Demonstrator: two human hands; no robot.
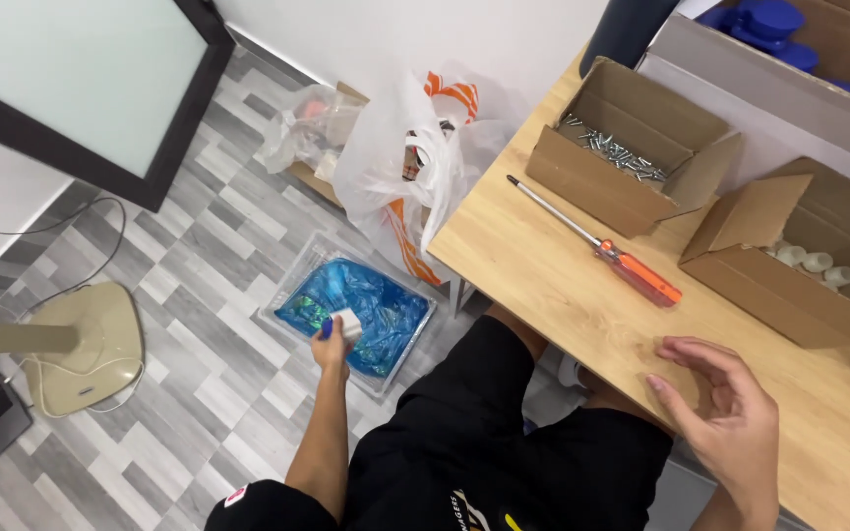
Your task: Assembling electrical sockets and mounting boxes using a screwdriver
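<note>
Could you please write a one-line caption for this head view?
Left hand holds a small white-and-blue part over a blue-lined tray; right hand rests on the table.

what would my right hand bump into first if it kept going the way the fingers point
Probably the orange-handled screwdriver. The right hand rests on the wooden table with fingers aimed up-left along bare tabletop; depth is hard to judge.

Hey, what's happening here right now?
A person seated at a wooden table reaches down with the left hand, holding a small white piece over a clear tray of blue parts on the floor. The right hand rests open on the table. An orange-handled screwdriver lies there beside a cardboard box of screws and another box of white caps.
</note>
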